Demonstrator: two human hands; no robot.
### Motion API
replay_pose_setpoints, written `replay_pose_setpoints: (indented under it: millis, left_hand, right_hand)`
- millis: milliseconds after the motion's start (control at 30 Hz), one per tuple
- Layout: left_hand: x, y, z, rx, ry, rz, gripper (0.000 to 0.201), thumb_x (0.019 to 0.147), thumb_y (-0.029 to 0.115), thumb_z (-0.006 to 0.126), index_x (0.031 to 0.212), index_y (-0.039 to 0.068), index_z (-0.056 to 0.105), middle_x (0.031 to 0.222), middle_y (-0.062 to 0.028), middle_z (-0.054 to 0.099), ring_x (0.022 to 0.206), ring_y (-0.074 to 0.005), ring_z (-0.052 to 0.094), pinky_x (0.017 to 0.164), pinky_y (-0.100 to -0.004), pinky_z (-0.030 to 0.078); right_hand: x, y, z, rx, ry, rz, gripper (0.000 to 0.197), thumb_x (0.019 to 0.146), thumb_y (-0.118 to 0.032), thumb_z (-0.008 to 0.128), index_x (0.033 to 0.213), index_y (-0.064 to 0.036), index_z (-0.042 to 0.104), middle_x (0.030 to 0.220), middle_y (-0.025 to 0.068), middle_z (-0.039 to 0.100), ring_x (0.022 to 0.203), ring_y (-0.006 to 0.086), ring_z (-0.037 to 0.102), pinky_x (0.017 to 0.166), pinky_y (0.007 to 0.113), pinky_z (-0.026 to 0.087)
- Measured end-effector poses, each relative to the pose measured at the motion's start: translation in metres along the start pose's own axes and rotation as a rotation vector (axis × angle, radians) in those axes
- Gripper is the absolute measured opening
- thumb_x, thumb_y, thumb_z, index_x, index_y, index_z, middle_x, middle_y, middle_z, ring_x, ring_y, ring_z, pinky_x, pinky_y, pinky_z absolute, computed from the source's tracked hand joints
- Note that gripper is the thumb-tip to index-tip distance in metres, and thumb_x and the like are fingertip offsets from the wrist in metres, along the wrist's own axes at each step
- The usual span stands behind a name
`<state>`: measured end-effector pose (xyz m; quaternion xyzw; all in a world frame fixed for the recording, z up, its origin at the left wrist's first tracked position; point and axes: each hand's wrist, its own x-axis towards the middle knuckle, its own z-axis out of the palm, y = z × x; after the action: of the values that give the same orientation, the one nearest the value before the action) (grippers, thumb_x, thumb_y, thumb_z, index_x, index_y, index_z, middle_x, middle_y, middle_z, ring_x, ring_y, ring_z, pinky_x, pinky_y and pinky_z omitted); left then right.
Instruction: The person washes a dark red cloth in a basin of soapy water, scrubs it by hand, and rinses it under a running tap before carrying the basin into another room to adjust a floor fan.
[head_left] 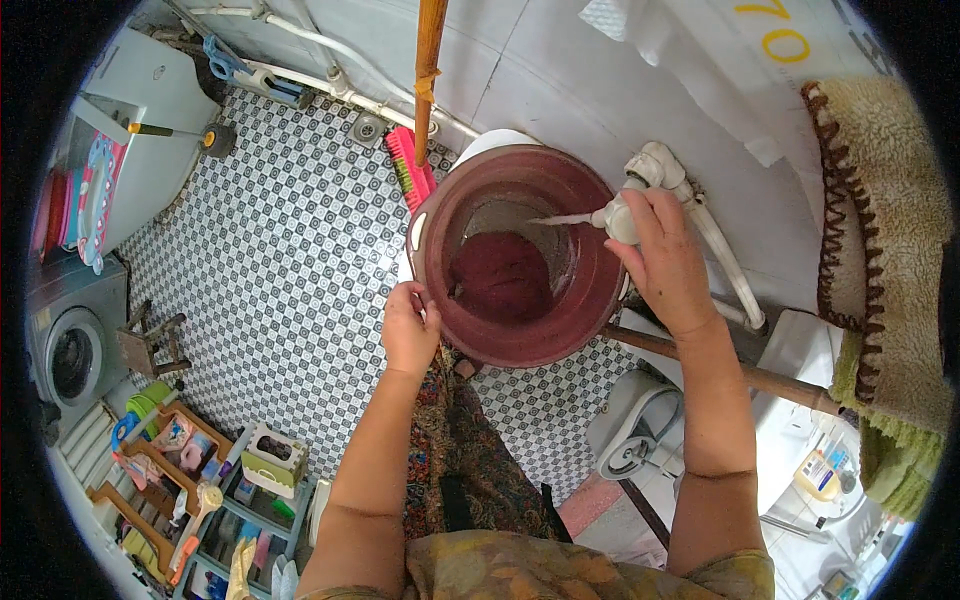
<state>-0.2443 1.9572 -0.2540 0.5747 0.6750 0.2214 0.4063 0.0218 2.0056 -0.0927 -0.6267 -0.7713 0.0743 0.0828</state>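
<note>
A large maroon basin is in front of me, with a dark red heap, cloth-like, lying in shallow water inside. My left hand is closed on the near left side of its rim, below a pale handle slot. Over the far right rim, my right hand is closed around a white plastic tap. The fingers partly hide the tap's body. From its spout a thin stream of water runs into the basin. A white rounded surface shows behind the basin.
White pipes run along the right wall. A bamboo pole and a pink-red brush head stand behind the basin. Another pole crosses below my right forearm. Storage trays, a stool and a washing machine are left.
</note>
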Motion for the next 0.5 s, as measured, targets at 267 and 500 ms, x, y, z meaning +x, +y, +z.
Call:
replay_pose_setpoints:
  millis: [267, 500]
  left_hand:
    - [-0.001, 0.028, 0.006, -0.032, -0.103, 0.22, 0.024, 0.075, -0.002, 0.047, 0.098, 0.005, 0.049, 0.083, -0.016, 0.056, 0.076, -0.0309, 0.055, 0.065, -0.0341, 0.044]
    - [0.014, 0.029, 0.044, 0.032, -0.269, 0.282, 0.037, 0.071, -0.002, 0.046, 0.107, 0.005, 0.045, 0.098, -0.0164, 0.051, 0.085, -0.0327, 0.052, 0.072, -0.0386, 0.044]
  right_hand:
    - [0.0, 0.002, -0.003, 0.013, -0.004, -0.015, 0.048, 0.066, -0.011, 0.064, 0.107, 0.0002, 0.042, 0.099, 0.0123, 0.043, 0.092, 0.0301, 0.044, 0.081, 0.036, 0.038]
    - [0.001, 0.005, -0.005, 0.124, -0.036, 0.025, 0.051, 0.066, -0.014, 0.065, 0.11, -0.0012, 0.043, 0.103, 0.0127, 0.044, 0.093, 0.0295, 0.044, 0.081, 0.035, 0.038]
